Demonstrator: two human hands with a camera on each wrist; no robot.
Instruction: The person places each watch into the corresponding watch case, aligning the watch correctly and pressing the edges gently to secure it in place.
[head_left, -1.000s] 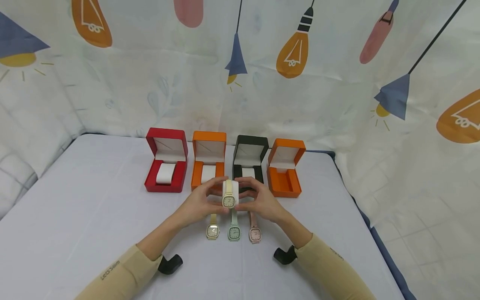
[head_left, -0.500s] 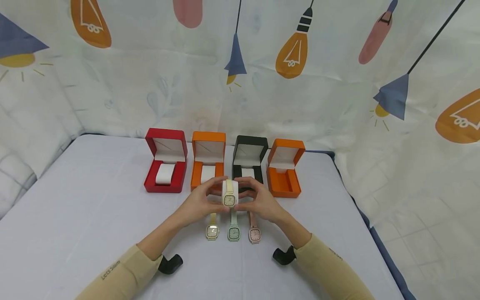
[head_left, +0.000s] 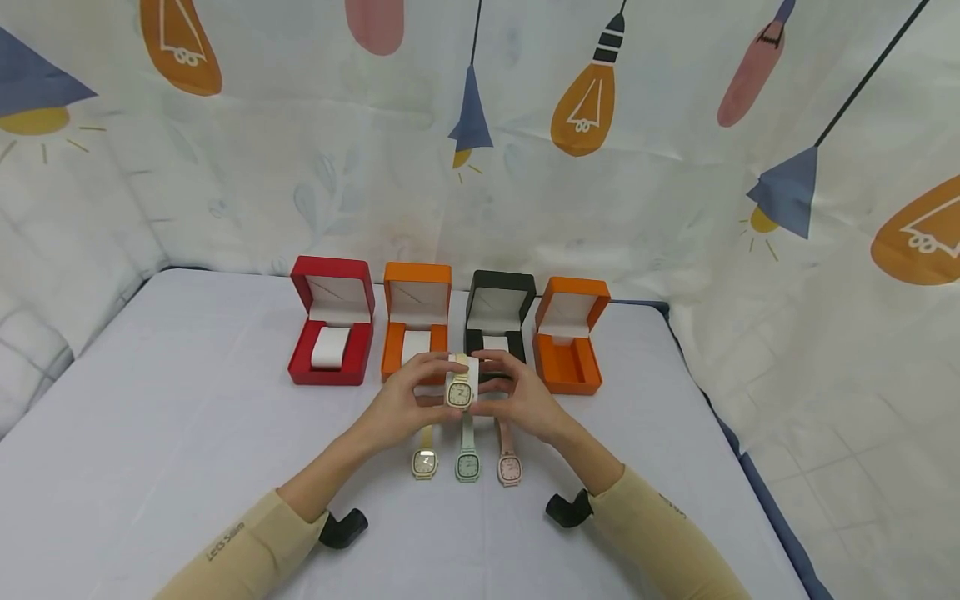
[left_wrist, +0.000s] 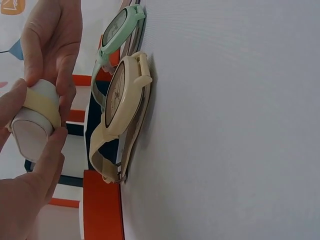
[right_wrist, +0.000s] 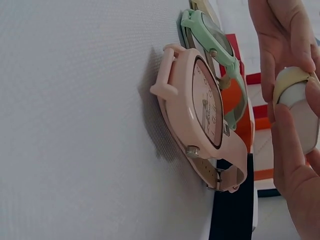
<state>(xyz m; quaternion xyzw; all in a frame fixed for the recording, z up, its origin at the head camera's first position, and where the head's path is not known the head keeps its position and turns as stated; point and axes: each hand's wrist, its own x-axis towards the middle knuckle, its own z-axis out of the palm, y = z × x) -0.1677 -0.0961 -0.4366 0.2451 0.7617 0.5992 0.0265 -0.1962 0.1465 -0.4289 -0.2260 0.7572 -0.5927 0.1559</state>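
A pale yellow wristwatch (head_left: pixel 459 393) is wrapped round a white watch cushion (head_left: pixel 473 377), held up above the table. My left hand (head_left: pixel 405 404) pinches it from the left, fingertips over the strap near the top. From the other side my right hand (head_left: pixel 527 405) grips the cushion between thumb and fingers. In the left wrist view the yellow strap (left_wrist: pixel 42 106) circles the cushion, with fingers of both hands on it. Below the hands lie three watches in a row: yellow (head_left: pixel 424 463), mint green (head_left: pixel 468 465) and pink (head_left: pixel 510 469).
Behind the hands stand open watch boxes: red (head_left: pixel 298 367), orange (head_left: pixel 393 350), dark green (head_left: pixel 516 279) and another orange (head_left: pixel 568 387). The first three hold white cushions; the right orange box has none. A printed curtain (head_left: pixel 375 183) hangs behind the white-covered table (head_left: pixel 187 400).
The held watch and cushion have tilted, and the dial now sits slightly higher. My left fingertips have shifted onto the upper strap. The boxes and the three lying watches stay put.
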